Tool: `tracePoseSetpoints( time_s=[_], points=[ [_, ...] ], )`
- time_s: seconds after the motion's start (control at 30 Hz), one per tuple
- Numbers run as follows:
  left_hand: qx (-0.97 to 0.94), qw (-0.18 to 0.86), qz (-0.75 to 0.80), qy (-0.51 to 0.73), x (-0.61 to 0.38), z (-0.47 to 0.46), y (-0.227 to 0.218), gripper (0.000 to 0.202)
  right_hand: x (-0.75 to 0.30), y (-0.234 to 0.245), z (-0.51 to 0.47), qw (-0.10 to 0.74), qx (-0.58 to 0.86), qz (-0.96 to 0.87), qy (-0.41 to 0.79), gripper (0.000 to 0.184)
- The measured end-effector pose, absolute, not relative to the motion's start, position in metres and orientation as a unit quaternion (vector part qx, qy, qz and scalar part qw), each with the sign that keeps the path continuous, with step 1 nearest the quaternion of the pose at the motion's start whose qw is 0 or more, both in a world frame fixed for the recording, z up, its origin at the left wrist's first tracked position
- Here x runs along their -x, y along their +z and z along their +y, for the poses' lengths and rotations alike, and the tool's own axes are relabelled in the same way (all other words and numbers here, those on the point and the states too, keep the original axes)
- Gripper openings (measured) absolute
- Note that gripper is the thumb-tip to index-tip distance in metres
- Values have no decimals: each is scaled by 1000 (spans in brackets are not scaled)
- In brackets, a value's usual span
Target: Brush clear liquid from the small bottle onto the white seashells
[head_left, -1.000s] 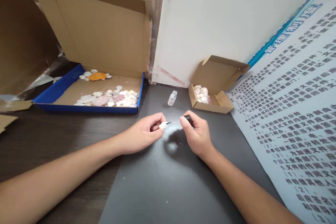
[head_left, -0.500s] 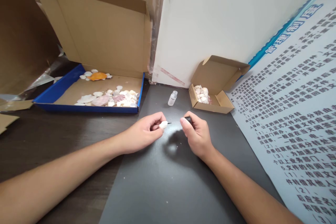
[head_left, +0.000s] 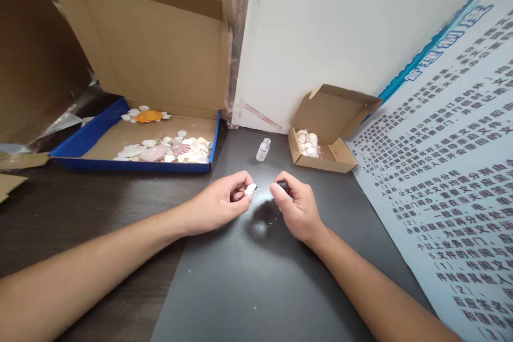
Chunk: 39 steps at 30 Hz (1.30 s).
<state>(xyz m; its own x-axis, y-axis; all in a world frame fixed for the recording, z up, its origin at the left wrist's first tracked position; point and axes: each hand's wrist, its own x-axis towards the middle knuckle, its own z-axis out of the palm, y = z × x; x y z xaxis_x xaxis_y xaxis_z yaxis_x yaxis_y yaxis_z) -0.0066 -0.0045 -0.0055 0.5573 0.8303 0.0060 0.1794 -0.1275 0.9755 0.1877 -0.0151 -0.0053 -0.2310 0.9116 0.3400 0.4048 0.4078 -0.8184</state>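
Observation:
Between thumb and fingers, my left hand [head_left: 224,197] pinches a small white seashell [head_left: 250,189] over the grey tabletop. To its right, my right hand [head_left: 298,206] grips a black brush cap [head_left: 283,186]. The thin dark tip of its brush is at the shell's right edge; whether it touches cannot be made out. Beyond both hands a small clear bottle [head_left: 263,150] with a pale label stands upright and uncapped. The fingers of each hand are closed.
A blue-edged cardboard box [head_left: 132,164] at left holds many shells and an orange-backed shell piece [head_left: 147,116]. A smaller cardboard box [head_left: 326,164] at right holds more shells. A white wall [head_left: 320,26] and a printed board [head_left: 452,171] bound the table.
My right hand has shifted slightly left, bringing the brush closer to the shell. The shell has turned a little in my left fingers.

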Motion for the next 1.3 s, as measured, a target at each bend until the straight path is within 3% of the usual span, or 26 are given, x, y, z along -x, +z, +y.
tracePoseSetpoints(
  time_s=[0.43,0.8,1.3],
  points=[
    [-705,532,372,286,7,-3,-7,10,-190,-11,-15,424,425,-720,347,31],
    [-691,554,362,289,8,-4,-5,11,-189,-5,-13,432,505,-713,223,33],
    [-685,561,365,287,9,-4,-3,12,-190,-9,-16,440,440,-719,310,30]
  ],
)
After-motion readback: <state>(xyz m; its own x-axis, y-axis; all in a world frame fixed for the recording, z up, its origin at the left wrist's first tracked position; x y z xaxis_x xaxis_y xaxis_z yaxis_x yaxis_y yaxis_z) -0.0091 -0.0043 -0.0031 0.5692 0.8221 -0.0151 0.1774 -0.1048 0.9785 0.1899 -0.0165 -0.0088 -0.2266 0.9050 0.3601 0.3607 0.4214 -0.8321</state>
